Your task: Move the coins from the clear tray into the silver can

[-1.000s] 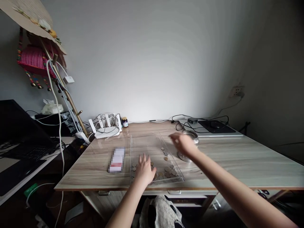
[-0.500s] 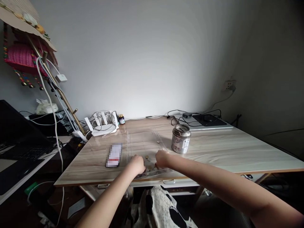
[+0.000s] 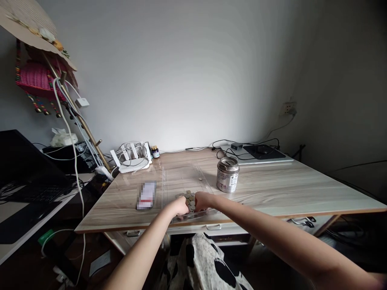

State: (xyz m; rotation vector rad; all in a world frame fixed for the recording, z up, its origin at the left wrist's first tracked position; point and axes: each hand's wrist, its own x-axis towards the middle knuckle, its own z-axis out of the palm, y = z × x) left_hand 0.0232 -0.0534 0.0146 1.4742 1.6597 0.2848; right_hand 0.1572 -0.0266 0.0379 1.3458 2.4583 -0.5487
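Scooping the coins (image 3: 190,198) together on the clear tray (image 3: 181,177) near the tin can (image 3: 227,174), your left hand (image 3: 179,206) and right hand (image 3: 204,201) cup the pile, fingers curled around it. Lifting them next calls for a tight hold, I'd judge.

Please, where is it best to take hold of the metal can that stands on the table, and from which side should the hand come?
Probably best around its round side wall, near the middle. The metal can stands upright on the table, with free space to its right and behind it. The right hand could come from the right side, away from the clear tray and the coins heaped between both hands. The left hand lies farther away.
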